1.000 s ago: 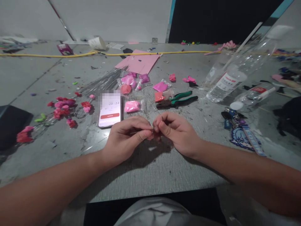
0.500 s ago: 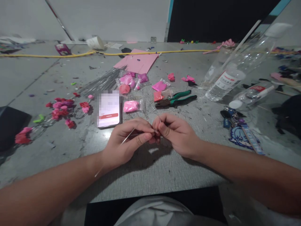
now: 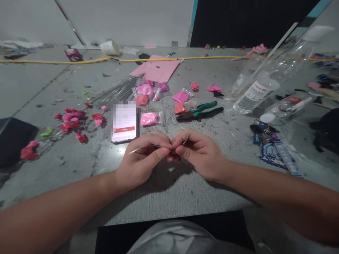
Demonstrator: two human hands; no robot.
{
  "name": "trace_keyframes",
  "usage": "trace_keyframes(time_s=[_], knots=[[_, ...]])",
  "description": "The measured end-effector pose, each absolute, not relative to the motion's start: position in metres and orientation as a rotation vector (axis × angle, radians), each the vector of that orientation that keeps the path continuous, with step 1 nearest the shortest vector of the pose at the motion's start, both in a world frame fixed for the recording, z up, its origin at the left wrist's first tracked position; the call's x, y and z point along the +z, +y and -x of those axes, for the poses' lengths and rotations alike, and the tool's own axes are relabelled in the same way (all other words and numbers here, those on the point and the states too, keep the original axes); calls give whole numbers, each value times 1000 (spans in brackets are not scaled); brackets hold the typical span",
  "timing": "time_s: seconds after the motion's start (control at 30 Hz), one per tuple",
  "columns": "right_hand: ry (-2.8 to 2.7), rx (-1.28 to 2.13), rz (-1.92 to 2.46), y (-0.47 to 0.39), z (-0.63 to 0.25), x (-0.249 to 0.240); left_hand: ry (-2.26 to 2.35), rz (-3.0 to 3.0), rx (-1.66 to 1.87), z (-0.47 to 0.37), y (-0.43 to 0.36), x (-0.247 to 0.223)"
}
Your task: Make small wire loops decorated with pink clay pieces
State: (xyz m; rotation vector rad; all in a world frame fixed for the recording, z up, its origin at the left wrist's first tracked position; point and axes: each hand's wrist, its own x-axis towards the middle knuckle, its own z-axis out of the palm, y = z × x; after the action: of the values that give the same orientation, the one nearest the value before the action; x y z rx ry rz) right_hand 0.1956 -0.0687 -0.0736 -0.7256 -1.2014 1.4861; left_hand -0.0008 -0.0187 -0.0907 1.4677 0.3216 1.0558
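Observation:
Both hands meet over the grey surface, fingertips touching. My left hand is closed, thumb and fingers pinching a thin metal wire whose end sticks out to the left. My right hand is closed on the same wire, which curves up in a loop above its index finger. The exact grip point between the fingertips is hidden. Just beyond the hands lie a phone with a lit screen, a bag of pink clay and pliers with green and black handles.
More clay bags and a bundle of grey wires lie farther back by a pink sheet. Red and pink clay flowers are at left. Plastic bottles and keychains sit at right. A yellow cable crosses behind.
The wire's left end has swung up from beside my left wrist to above the hand. The loop at my right hand now stands higher and wider. The view has shifted slightly.

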Motion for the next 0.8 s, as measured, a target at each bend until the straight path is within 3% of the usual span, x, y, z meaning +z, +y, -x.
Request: trace_keyframes(time_s=[0.8], knots=[[-1191,1434,772,-57,-204,-70,285,-1767,1070,2,-23,-75]])
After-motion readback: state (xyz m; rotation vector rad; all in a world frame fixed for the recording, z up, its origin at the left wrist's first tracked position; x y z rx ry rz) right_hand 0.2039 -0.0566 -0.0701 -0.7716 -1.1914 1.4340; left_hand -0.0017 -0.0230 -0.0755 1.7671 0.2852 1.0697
